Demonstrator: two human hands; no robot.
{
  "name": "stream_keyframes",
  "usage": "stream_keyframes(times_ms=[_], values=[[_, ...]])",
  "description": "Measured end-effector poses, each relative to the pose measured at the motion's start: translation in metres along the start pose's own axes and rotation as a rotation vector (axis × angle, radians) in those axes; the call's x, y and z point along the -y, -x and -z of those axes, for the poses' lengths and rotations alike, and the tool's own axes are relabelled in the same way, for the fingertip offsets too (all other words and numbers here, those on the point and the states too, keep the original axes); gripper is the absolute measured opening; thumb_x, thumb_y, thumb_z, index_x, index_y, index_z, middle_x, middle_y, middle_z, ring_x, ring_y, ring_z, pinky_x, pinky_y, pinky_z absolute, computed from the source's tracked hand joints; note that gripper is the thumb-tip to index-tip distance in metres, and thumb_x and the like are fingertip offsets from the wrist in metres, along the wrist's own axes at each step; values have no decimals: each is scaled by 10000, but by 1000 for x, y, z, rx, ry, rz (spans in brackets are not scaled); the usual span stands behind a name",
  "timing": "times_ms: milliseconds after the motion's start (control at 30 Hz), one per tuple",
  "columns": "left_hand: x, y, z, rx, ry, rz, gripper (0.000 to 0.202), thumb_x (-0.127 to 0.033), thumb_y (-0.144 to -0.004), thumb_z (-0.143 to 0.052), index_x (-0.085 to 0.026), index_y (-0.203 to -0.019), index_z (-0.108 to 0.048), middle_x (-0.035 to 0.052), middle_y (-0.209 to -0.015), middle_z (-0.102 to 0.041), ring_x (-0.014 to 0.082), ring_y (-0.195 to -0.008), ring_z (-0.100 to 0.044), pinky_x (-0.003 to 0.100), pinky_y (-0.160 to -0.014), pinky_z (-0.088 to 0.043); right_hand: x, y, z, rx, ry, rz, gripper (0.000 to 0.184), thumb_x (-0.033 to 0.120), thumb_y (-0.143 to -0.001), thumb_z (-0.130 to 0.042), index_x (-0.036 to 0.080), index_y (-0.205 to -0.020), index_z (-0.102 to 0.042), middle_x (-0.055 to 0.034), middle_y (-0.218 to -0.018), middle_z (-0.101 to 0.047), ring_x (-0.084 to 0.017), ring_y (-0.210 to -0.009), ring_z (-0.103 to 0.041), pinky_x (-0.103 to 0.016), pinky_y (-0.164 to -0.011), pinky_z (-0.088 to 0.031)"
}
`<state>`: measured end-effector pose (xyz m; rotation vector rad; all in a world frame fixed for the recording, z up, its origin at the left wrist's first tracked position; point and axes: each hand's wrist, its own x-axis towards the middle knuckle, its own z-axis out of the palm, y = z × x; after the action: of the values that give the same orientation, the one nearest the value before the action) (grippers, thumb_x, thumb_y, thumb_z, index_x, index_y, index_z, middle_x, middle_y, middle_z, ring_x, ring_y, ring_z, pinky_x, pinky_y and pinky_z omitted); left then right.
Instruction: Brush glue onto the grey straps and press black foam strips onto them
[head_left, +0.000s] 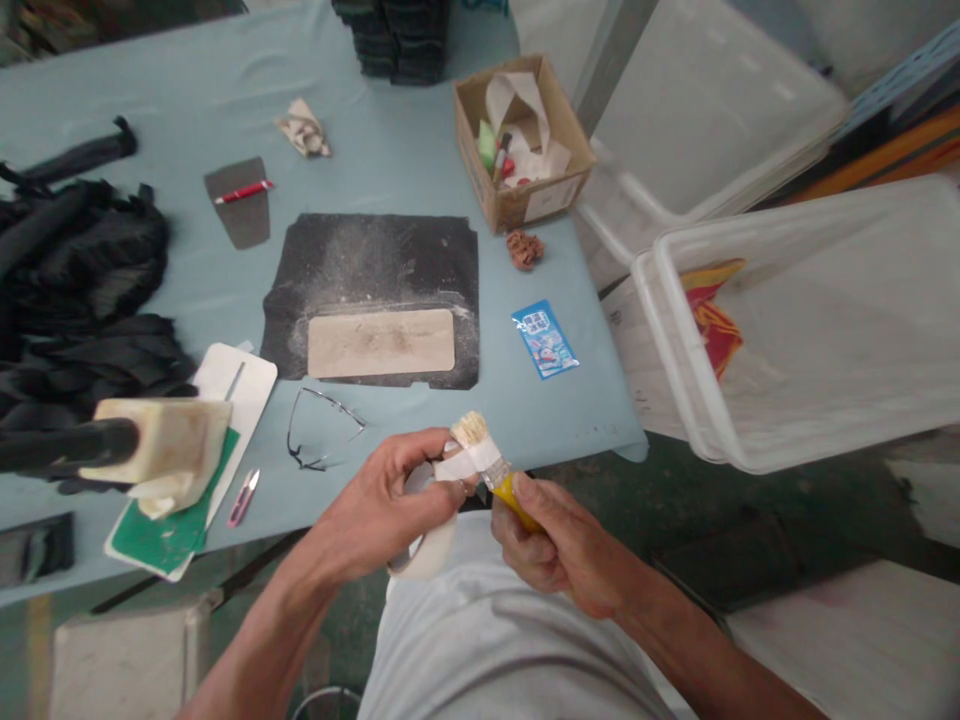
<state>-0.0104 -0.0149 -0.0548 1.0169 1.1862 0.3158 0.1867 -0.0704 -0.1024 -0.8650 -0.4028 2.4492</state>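
At the lower centre of the frame, your right hand [551, 545] grips a brush [487, 462] by its yellow handle, fingers curled tight around it, bristles pointing up and left. Your left hand [390, 505] holds a roll of tape [427, 548], the roll hanging below the palm, while thumb and fingertips pinch a strip of the tape against the brush just under the bristles. The two hands sit close together above your lap, at the near edge of the table [187, 90].

On the table, mid-frame, lies a black mat [375, 260] dusted with white powder, with a tan strip [381, 342] on its lower part. Just below the mat, left of your left hand, rest wire-rimmed glasses [319, 432]. Further left, a pale block [161, 440] sits on a green and white board [169, 535], with a small pink snipper [244, 497] beside it. A heap of black pieces [82, 290] fills the left edge. A blue packet [545, 339] lies right of the mat. In the upper centre stands a cardboard box [517, 205] of scraps, and upper left of the mat a red pen [243, 192] rests on a dark piece. Clear plastic bins [825, 340] fill the right side of the frame.
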Motion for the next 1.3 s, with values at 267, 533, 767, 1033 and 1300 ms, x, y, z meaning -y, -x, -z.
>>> stream_keyframes(times_ms=[267, 533, 767, 1033, 1300], values=[[-1, 2, -1, -46, 54, 36, 149, -337, -778, -639, -191, -808, -651, -19, -723, -544, 134, -676, -460, 241, -596, -369, 5, -1, -5, -83, 116, 6, 618, 808, -910, -530, 216, -744, -465, 131, -528, -213, -48, -412, -97, -199, -356, -89], [6, -1, -10, -118, 188, 74, 175, -373, -742, -647, -209, -766, -592, -38, -642, -480, 111, -559, -364, 252, -515, -300, 7, -1, -5, -248, 436, 93, 590, 748, -1009, -378, 213, -785, -486, 96, -556, -249, -84, -473, -188, -239, -448, -174], [6, -15, -20, -211, 79, 62, 172, -367, -734, -623, -201, -742, -580, -47, -621, -445, 114, -569, -379, 248, -526, -297, 5, -12, 2, -490, 999, 304, 542, 598, -1063, -247, 230, -720, -449, 3, -621, -469, -153, -586, -448, -292, -598, -314], [14, -28, -28, -338, -72, -44, 204, -354, -828, -590, -192, -707, -609, -27, -661, -517, 142, -669, -451, 265, -621, -362, 0, -21, 6, -673, 1579, 266, 420, 347, -1098, -248, 199, -860, -560, -61, -639, -659, -187, -542, -596, -313, -580, -245], [10, -31, -29, -369, -67, -96, 397, -517, -850, -699, -192, -655, -581, -30, -638, -460, 133, -635, -402, 265, -583, -336, -2, -23, 13, -758, 1736, 428, 410, 326, -1104, -295, 191, -833, -571, -85, -646, -682, -193, -548, -620, -323, -554, -230]])
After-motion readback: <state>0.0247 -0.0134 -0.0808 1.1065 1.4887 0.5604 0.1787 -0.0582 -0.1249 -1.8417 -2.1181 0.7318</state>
